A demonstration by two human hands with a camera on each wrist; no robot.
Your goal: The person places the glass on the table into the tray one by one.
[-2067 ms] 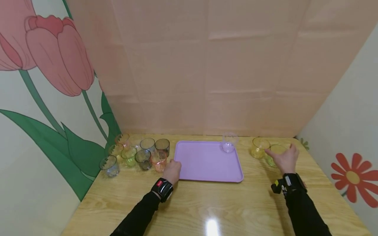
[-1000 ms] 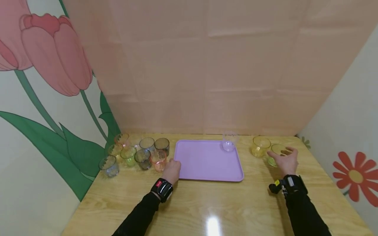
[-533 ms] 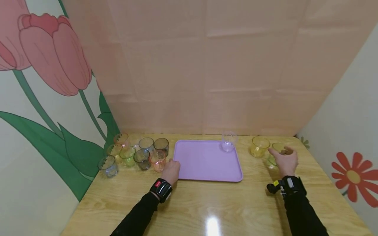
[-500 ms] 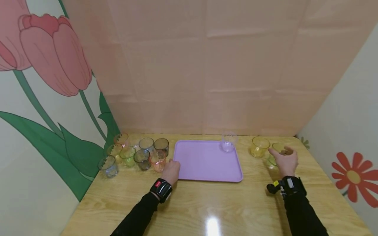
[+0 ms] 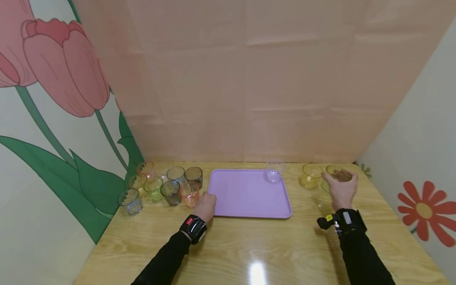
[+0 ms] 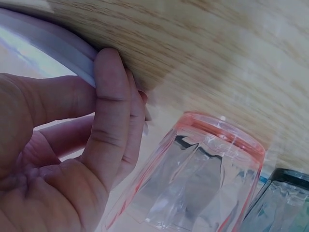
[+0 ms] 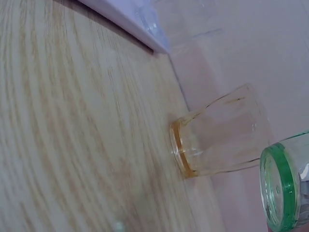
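Observation:
My left hand [image 5: 205,206] pinches the near left corner of the lilac tray [image 5: 249,196], thumb on one side of the rim and fingers on the other. A clear glass [image 5: 274,175] stands in the tray's far right corner. At the right, my right hand [image 5: 342,191] grips a green glass [image 7: 284,186]; its base is off the table in the right wrist view, and the fingers are partly seen through it. Just left of it stands a yellow glass [image 5: 310,180]. Beside my left hand is a pinkish-orange glass [image 6: 193,179], apart from the fingers.
Several tinted glasses cluster left of the tray, among them a dark grey one [image 5: 171,194], another green one [image 5: 154,189] and a bluish one [image 5: 130,202]. The wooden table [image 5: 228,245] ends at a covered back wall [image 5: 231,118], with painted walls at both sides.
My right hand has closed round the green glass and raised it slightly off the table. The left hand stays on the tray, which has not moved.

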